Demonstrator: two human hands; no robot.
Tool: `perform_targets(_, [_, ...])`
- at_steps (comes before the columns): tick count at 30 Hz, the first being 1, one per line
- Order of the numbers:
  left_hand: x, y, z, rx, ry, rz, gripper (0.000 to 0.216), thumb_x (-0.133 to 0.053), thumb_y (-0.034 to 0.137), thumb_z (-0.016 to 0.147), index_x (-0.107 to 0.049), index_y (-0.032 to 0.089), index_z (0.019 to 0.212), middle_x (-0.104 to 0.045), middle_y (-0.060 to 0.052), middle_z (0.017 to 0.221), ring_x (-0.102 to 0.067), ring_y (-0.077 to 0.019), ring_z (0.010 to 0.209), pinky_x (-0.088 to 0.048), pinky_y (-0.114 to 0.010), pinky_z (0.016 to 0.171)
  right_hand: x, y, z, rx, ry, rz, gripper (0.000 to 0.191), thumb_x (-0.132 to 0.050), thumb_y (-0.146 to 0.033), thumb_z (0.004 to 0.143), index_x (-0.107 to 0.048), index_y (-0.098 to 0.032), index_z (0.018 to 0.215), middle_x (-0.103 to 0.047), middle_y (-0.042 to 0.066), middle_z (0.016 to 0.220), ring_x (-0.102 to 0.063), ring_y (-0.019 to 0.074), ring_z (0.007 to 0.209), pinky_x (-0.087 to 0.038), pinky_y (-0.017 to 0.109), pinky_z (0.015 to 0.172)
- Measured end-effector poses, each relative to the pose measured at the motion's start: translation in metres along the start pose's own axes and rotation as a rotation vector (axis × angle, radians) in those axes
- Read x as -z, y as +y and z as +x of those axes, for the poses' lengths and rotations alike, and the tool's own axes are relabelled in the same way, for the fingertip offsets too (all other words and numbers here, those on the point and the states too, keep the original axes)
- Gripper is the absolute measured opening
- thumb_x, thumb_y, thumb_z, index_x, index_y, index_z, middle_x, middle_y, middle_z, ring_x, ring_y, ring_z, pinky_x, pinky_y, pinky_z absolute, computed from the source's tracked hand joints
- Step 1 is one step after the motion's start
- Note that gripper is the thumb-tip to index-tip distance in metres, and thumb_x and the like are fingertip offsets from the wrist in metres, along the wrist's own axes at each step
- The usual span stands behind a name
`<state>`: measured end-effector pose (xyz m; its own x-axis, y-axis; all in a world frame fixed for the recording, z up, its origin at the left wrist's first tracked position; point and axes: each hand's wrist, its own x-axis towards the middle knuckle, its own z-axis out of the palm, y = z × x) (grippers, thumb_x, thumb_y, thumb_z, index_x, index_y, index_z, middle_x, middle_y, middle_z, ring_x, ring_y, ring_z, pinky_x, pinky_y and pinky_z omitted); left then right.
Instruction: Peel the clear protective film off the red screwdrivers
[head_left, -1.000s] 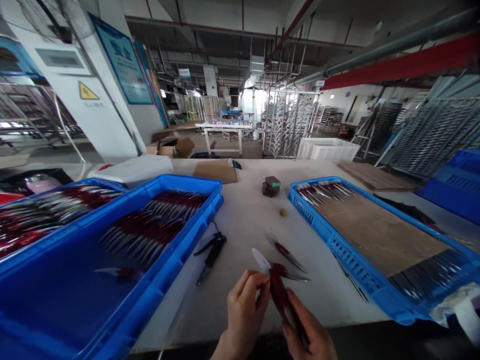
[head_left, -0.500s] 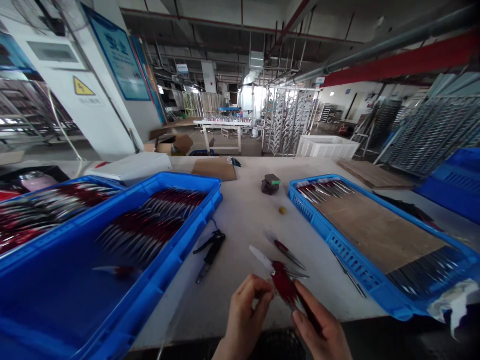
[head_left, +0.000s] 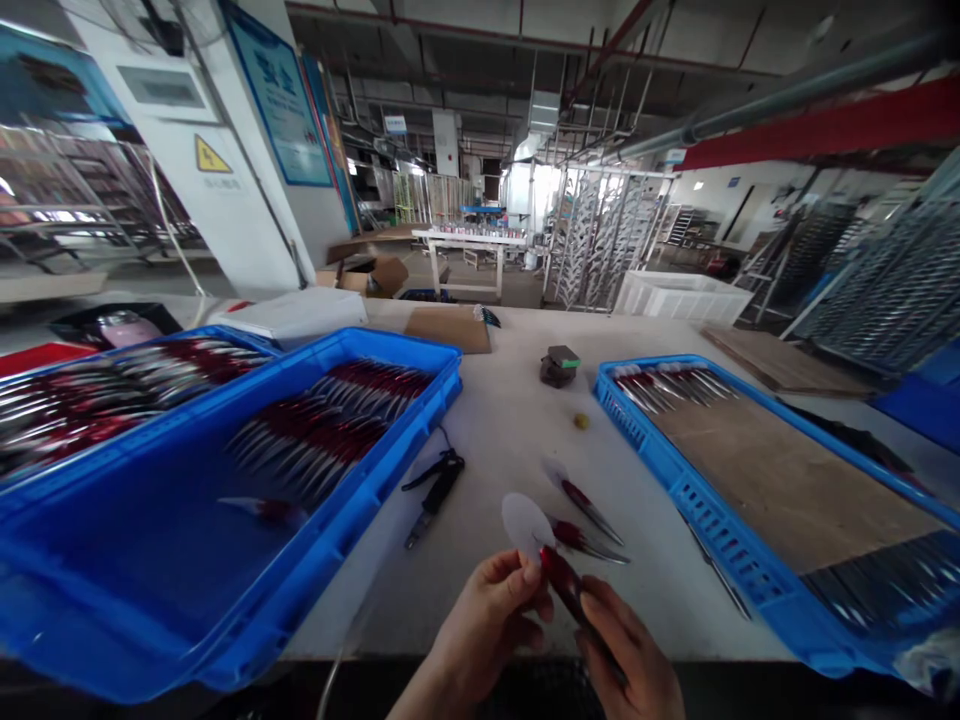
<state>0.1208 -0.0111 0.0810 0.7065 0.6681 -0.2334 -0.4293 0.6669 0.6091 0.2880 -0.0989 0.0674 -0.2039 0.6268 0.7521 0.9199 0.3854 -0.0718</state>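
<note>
At the near edge of the bench, my right hand (head_left: 628,648) wraps round the dark lower end of a red-handled utensil (head_left: 561,582) with a thin, whitish oval head (head_left: 526,522). My left hand (head_left: 501,610) pinches with thumb and fingertips where the oval head meets the red neck; anything small in that pinch is hidden. Just beyond lie two similar pieces, a red-and-silver tapered utensil (head_left: 592,510) and another red-and-silver utensil (head_left: 585,541) partly covered by the held one. The exact kind of utensil is unclear.
On my left, a blue tray (head_left: 187,585) holds rows of red-and-silver pieces. At right, a blue crate (head_left: 679,495) carries cardboard and more utensils. A black-handled tool (head_left: 439,495), a dark block with green top (head_left: 560,365) and a thin metal rod (head_left: 720,570) lie on the bench.
The held utensil has turned, so its head shows as a broad oval instead of a narrow strip. My left fingers have moved up to the head's base. The view has shifted left.
</note>
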Motion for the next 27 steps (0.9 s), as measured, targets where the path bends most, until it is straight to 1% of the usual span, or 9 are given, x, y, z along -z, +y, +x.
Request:
perform_targets(5, [0.008, 0.001, 0.002, 0.175, -0.104, -0.122, 0.042, -0.081, 0.035, 0.063, -0.051, 0.009, 0.076, -0.044, 0.0, 0.066, -0.05, -0.007, 0.054, -0.042, -0.015, 0.039, 0.001, 0.008, 0.0, 0.105, -0.014, 0.051, 0.025, -0.042, -0.01, 0.092, -0.053, -0.013, 0.114, -0.063, 0.013, 0.104, -0.062, 0.0131, 0.098, -0.052, 0.019, 0.084])
perform_targets(7, [0.008, 0.001, 0.002, 0.257, -0.154, -0.143, 0.042, -0.082, 0.034, 0.058, -0.05, 0.01, 0.069, -0.04, 0.001, 0.059, -0.045, -0.0055, 0.049, -0.037, -0.014, 0.038, 0.001, 0.01, -0.003, 0.111, -0.025, 0.089, 0.026, -0.043, -0.009, 0.091, -0.052, -0.015, 0.114, -0.062, 0.012, 0.104, -0.061, 0.0126, 0.098, -0.052, 0.019, 0.084])
perform_targets(9, [0.007, 0.001, 0.001, 0.294, -0.156, -0.135, 0.042, -0.081, 0.034, 0.052, -0.05, 0.01, 0.065, -0.038, 0.002, 0.055, -0.039, -0.0041, 0.045, -0.032, -0.014, 0.038, 0.002, 0.01, -0.006, 0.089, -0.046, 0.11, 0.027, -0.043, -0.009, 0.09, -0.052, -0.015, 0.115, -0.061, 0.012, 0.106, -0.06, 0.0126, 0.101, -0.052, 0.019, 0.086])
perform_targets(11, [0.005, -0.001, 0.0, 0.257, -0.142, -0.114, 0.039, -0.078, 0.033, 0.05, -0.049, 0.011, 0.062, -0.039, 0.002, 0.051, -0.036, -0.0042, 0.041, -0.028, -0.015, 0.038, 0.002, 0.007, -0.009, 0.067, -0.043, 0.11, 0.027, -0.044, -0.009, 0.09, -0.052, -0.015, 0.116, -0.062, 0.013, 0.106, -0.061, 0.013, 0.102, -0.052, 0.019, 0.086])
perform_targets(14, [0.002, -0.007, -0.001, 0.125, -0.099, -0.056, 0.031, -0.071, 0.033, 0.054, -0.051, 0.011, 0.062, -0.039, 0.001, 0.046, -0.034, -0.0053, 0.039, -0.025, -0.017, 0.039, 0.0, 0.002, -0.014, 0.031, -0.027, 0.123, 0.023, -0.044, -0.013, 0.091, -0.052, -0.014, 0.113, -0.063, 0.013, 0.104, -0.063, 0.0135, 0.099, -0.052, 0.018, 0.085])
perform_targets(17, [0.002, -0.014, -0.002, -0.081, -0.055, 0.117, 0.041, -0.071, 0.046, 0.064, -0.051, 0.011, 0.073, -0.038, 0.002, 0.05, -0.032, -0.004, 0.044, -0.022, -0.017, 0.044, -0.005, -0.001, -0.024, -0.031, -0.027, 0.144, 0.029, -0.048, -0.011, 0.089, -0.051, -0.013, 0.118, -0.062, 0.015, 0.109, -0.063, 0.015, 0.104, -0.051, 0.019, 0.089])
perform_targets(20, [0.006, -0.021, -0.002, -0.252, -0.024, 0.284, 0.049, -0.065, 0.056, 0.075, -0.049, 0.011, 0.082, -0.043, 0.001, 0.061, -0.033, -0.0031, 0.051, -0.026, -0.017, 0.05, -0.009, -0.001, -0.035, -0.066, -0.063, 0.192, 0.039, -0.052, -0.01, 0.087, -0.047, -0.012, 0.125, -0.059, 0.016, 0.116, -0.058, 0.0165, 0.112, -0.048, 0.02, 0.094])
perform_targets(23, [0.009, -0.025, -0.005, -0.27, -0.042, 0.305, 0.04, -0.057, 0.05, 0.084, -0.05, 0.011, 0.09, -0.046, -0.001, 0.07, -0.037, -0.005, 0.057, -0.031, -0.018, 0.054, -0.008, -0.002, -0.032, -0.054, -0.073, 0.177, 0.039, -0.052, -0.01, 0.087, -0.047, -0.01, 0.126, -0.058, 0.016, 0.118, -0.057, 0.0157, 0.115, -0.046, 0.02, 0.097])
perform_targets(27, [0.009, -0.024, -0.009, -0.227, -0.015, 0.345, 0.038, -0.05, 0.05, 0.086, -0.048, 0.012, 0.093, -0.037, 0.001, 0.068, -0.035, -0.0067, 0.057, -0.03, -0.019, 0.05, -0.002, -0.004, -0.011, -0.006, -0.045, 0.091, 0.024, -0.044, -0.014, 0.093, -0.053, -0.014, 0.115, -0.062, 0.013, 0.109, -0.062, 0.0126, 0.103, -0.05, 0.017, 0.089])
